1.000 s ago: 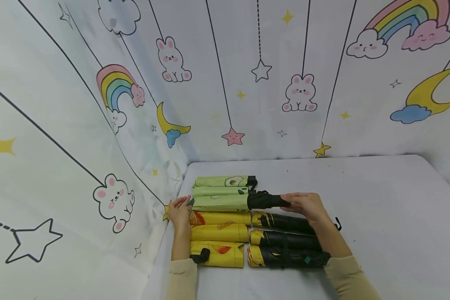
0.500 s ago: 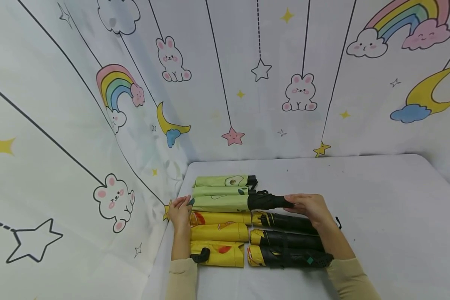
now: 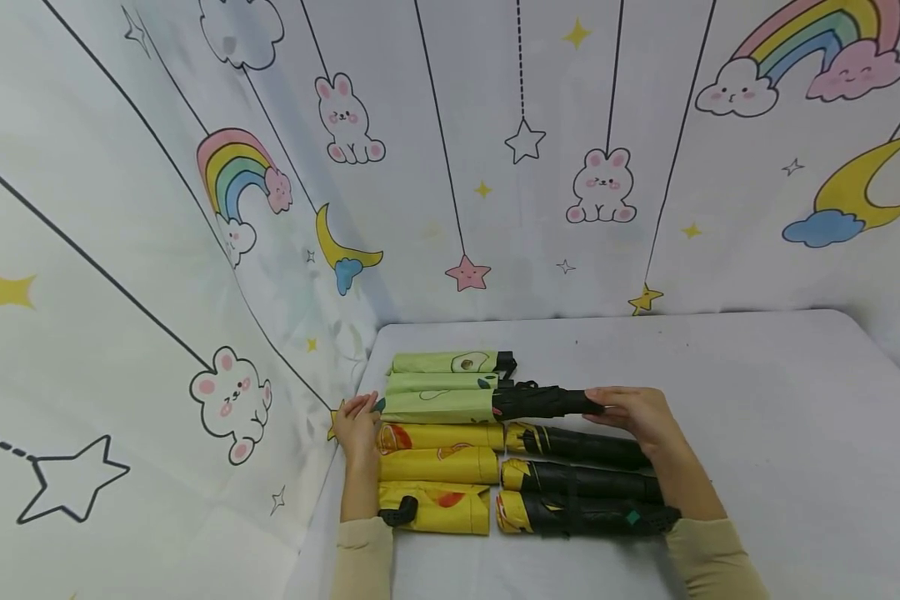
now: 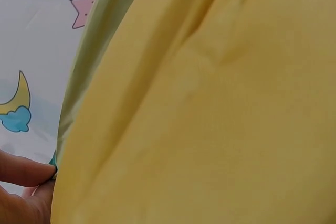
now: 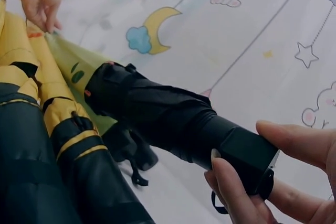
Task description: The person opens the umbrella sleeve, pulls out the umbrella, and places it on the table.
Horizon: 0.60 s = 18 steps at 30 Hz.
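Observation:
A folded black umbrella (image 3: 547,402) lies partly inside a light green avocado-print sleeve (image 3: 435,407). My right hand (image 3: 633,417) holds the umbrella's handle end between thumb and fingers, as the right wrist view shows up close on the black handle (image 5: 244,158). At the sleeve's far left end my left hand (image 3: 356,425) pinches the cloth; its thumb and finger meet at the dark green tip in the left wrist view. Just in front lie several yellow fruit-print sleeves (image 3: 435,465), each with a black-and-yellow folded umbrella (image 3: 588,482) to its right.
Behind the held sleeve are two more light green ones, the rear one (image 3: 427,362) with black showing at its right end. A white-covered table (image 3: 757,417) carries everything. White printed cloth (image 3: 420,192) hangs at the back and left.
My right hand has moved right, and more of the black umbrella shows outside the green sleeve. My left hand keeps its pinch at nearly the same spot.

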Motion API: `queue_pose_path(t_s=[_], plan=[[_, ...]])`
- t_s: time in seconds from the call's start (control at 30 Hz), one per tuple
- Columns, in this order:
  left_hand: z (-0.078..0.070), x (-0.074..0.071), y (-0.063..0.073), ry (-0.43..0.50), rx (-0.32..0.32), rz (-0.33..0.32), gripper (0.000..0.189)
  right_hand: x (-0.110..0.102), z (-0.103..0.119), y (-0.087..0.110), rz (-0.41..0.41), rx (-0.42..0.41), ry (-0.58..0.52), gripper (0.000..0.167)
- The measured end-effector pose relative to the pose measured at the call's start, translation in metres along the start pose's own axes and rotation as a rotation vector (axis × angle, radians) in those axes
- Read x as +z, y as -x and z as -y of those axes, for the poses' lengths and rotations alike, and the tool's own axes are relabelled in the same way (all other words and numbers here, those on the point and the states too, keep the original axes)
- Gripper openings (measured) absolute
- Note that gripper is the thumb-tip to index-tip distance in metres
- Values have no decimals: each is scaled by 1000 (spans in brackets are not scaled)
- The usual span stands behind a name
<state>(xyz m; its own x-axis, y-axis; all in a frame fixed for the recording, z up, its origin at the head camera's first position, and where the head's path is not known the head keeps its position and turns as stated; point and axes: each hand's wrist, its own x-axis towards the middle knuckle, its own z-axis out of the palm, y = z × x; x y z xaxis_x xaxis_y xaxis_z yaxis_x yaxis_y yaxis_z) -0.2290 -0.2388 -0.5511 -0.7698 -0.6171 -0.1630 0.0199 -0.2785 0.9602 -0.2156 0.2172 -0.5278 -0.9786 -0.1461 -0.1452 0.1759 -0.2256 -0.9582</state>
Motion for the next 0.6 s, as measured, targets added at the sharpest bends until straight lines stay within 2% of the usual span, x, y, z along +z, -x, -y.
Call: queue_pose_path(t_s=[0.3, 0.6], plan=[[2, -2, -2, -1, 1, -7, 50, -13, 1, 0, 13, 9, -40, 14], [0, -4, -4, 2, 12, -2, 51, -25, 3, 2, 33, -24, -3, 14]])
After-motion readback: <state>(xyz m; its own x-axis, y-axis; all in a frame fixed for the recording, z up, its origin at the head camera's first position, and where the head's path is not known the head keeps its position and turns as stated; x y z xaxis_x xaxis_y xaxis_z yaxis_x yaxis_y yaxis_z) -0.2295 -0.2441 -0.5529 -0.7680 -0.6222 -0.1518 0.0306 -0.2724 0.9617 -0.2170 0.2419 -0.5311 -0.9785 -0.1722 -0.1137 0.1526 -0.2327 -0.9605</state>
